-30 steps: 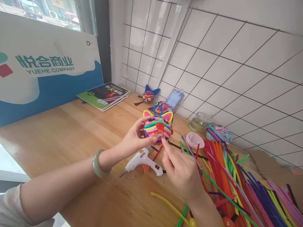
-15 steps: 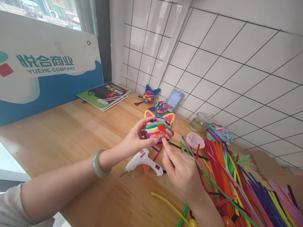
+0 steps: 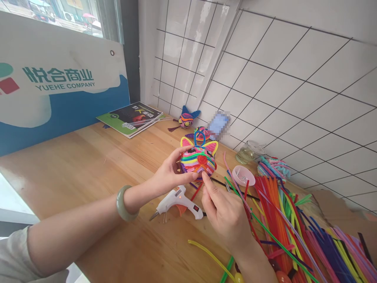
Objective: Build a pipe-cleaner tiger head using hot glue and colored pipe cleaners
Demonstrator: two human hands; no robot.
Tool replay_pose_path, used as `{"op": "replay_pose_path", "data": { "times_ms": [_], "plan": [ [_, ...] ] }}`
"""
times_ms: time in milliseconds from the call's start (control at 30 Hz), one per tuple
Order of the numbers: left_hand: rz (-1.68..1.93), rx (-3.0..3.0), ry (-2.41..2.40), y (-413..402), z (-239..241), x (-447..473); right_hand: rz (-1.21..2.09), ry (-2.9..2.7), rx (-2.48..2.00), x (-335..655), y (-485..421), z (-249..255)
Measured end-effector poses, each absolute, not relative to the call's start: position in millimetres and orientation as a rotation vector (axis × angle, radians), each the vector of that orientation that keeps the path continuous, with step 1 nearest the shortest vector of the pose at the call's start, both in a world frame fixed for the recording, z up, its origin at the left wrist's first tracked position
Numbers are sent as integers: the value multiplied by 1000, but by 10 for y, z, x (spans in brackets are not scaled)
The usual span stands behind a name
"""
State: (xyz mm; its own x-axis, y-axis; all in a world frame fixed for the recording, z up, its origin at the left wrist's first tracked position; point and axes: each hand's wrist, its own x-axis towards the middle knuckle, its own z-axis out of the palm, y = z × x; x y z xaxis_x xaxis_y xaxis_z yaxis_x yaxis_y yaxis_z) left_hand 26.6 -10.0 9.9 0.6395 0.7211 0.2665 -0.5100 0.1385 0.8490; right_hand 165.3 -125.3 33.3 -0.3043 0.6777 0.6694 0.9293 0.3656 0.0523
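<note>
A colourful pipe-cleaner cat head (image 3: pixel 193 160) with yellow-edged pink ears, a red nose and a blue loop on top is held upright above the table. My left hand (image 3: pixel 168 169) grips it from the left side, thumb along its lower edge and fingers partly hidden behind. My right hand (image 3: pixel 226 208) is closed, with its index fingertip against the bottom edge below the nose. Its thumb is hidden, so I cannot see whether a small piece is pinched there. Just below the hands, a white hot glue gun (image 3: pixel 172 199) lies on its side with a small light glowing.
Many pipe cleaners (image 3: pixel 273 212) spread over the right side, near a pink bowl (image 3: pixel 243 175), a glass jar (image 3: pixel 249 152) and a wrapped striped piece (image 3: pixel 272 168). Behind stand two more pipe-cleaner ornaments and a blurred phone (image 3: pixel 218 125). Booklets (image 3: pixel 129 118) lie at the back left.
The hands keep the same hold on the cat head, and its front tips very slightly. The whole view shifts a little; nothing is picked up or let go.
</note>
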Motion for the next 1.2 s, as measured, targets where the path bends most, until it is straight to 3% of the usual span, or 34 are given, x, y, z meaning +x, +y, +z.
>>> {"op": "replay_pose_path", "data": {
  "times_ms": [767, 1200],
  "plan": [
    [1104, 1243, 235, -66, 50, 313, -486, -2066, -1406, 1733, -1202, 215],
    [970, 1310, 302, -16, 17, 213, -531, -2089, -1414, 1749, -1195, 213]
  ]
}}
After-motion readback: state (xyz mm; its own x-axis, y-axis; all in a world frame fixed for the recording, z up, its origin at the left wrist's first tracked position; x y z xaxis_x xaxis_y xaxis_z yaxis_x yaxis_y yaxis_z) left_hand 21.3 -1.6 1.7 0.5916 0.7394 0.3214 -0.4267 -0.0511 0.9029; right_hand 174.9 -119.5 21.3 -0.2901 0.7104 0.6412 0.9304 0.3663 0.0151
